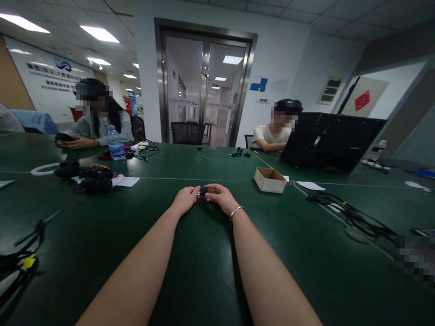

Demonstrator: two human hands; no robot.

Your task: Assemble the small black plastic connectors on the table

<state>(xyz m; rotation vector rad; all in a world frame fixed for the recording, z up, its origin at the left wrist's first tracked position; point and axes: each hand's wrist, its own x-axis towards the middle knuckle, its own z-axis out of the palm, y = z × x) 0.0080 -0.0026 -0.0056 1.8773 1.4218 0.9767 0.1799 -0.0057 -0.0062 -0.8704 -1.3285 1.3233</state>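
- Around the middle of the green table (198, 277), got a small black thing (203, 191) with a shiny silvery bit, caught between both hands
- Pinching the silvery end with the left hand (186, 200), thumb and fingers close together
- Holding the black end with the fingertips of the right hand (222, 198), and wearing a silvery bracelet (236, 212) on that wrist
- Can't tell whether touching the tabletop or just above it, too small and dark to name properly either
- Got an open box (269, 180) near the right hand, with a messy loop of black cables (348, 217) further right
- Can see a pile of dark gear (94, 179) off to the left, plus a water bottle (116, 144) behind it
- Also spotting some little black pieces (237, 153) near the far edge, left of a big black monitor (330, 141)
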